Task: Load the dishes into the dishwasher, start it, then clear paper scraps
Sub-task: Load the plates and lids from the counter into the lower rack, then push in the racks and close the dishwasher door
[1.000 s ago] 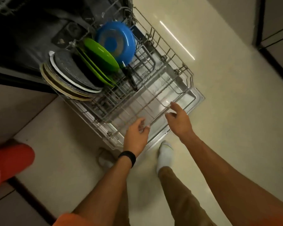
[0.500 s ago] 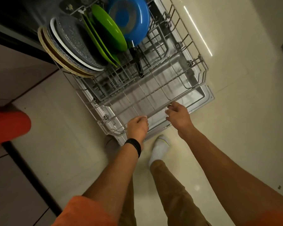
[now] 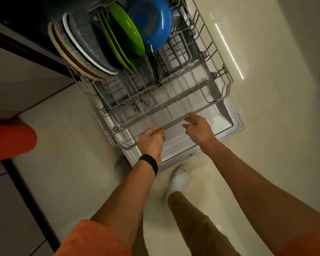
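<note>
The wire lower rack (image 3: 227,85) of the dishwasher stands pulled out over the open door (image 3: 229,124). At its back stand grey and beige plates (image 3: 85,50), green plates (image 3: 126,39) and a blue bowl (image 3: 151,21), all on edge; a black-handled utensil (image 3: 155,69) lies beside them. My left hand (image 3: 151,141) grips the rack's front bar, fingers curled over it. My right hand (image 3: 198,128) holds the same bar a little further right, fingers hooked on it. The front half of the rack holds nothing.
A red cylinder (image 3: 9,139) sticks in at the left edge. Dark cabinet fronts (image 3: 11,209) run along the left. Pale floor tiles (image 3: 275,126) spread to the right of the door. My white-socked foot (image 3: 179,180) stands just below the door's edge.
Both hands closed onto the rack's front bar. The view swung so the rack and dishes now sit higher and nearer in the frame.
</note>
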